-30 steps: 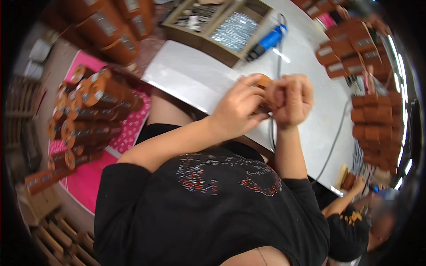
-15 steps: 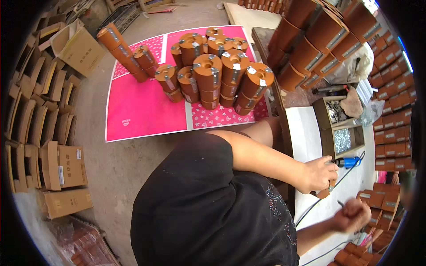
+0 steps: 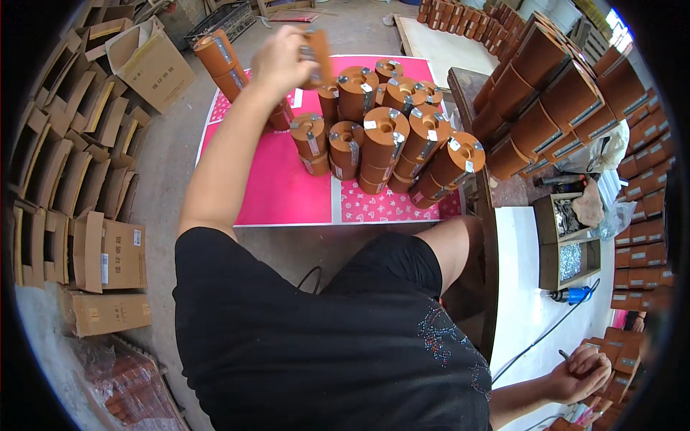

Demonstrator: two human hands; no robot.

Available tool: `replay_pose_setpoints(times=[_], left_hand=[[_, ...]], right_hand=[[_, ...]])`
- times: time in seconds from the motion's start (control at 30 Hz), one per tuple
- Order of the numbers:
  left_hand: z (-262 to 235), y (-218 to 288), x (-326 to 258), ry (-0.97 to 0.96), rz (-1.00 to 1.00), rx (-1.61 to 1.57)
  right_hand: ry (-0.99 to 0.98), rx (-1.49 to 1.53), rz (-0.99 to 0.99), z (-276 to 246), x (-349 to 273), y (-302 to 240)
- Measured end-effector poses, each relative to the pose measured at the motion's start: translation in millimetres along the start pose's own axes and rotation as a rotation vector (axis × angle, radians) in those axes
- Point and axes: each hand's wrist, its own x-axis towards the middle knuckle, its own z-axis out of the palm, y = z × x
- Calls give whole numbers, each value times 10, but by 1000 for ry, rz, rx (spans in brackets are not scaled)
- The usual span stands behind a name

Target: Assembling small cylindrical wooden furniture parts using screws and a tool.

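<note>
My left hand [image 3: 280, 61], arm stretched out over the far left of the pink table, grips a brown block with a metal clasp [image 3: 318, 57]; both are slightly blurred. Beneath and beside it stand stacks of brown round blocks with centre holes and metal clasps [image 3: 386, 128]. A leaning brown stack [image 3: 219, 61] is left of the hand. At the lower right, my right hand [image 3: 583, 375] is closed, and a thin dark rod-like thing [image 3: 564, 353] pokes out of it. A blue corded power tool [image 3: 573, 294] lies on the white work surface beyond that hand.
The pink sheet [image 3: 287, 194] covers the low table. A wooden bin [image 3: 548, 266] holds small shiny metal parts. Tall brown stacks [image 3: 532, 100] rise at the upper right. A black cord [image 3: 528, 348] crosses the white surface. Cardboard boxes [image 3: 122, 251] line the left.
My left hand has swung from the blue tool at the right to the far left of the pink table, carrying a brown block. The right hand has shifted slightly down.
</note>
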Motion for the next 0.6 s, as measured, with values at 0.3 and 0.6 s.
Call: replay_pose_setpoints(times=[0.3, 0.6], left_hand=[[599, -1355, 326, -82, -285, 342], [882, -1544, 290, -171, -442, 418]], right_hand=[[10, -168, 19, 341, 37, 14], [-58, -157, 37, 258, -12, -17]])
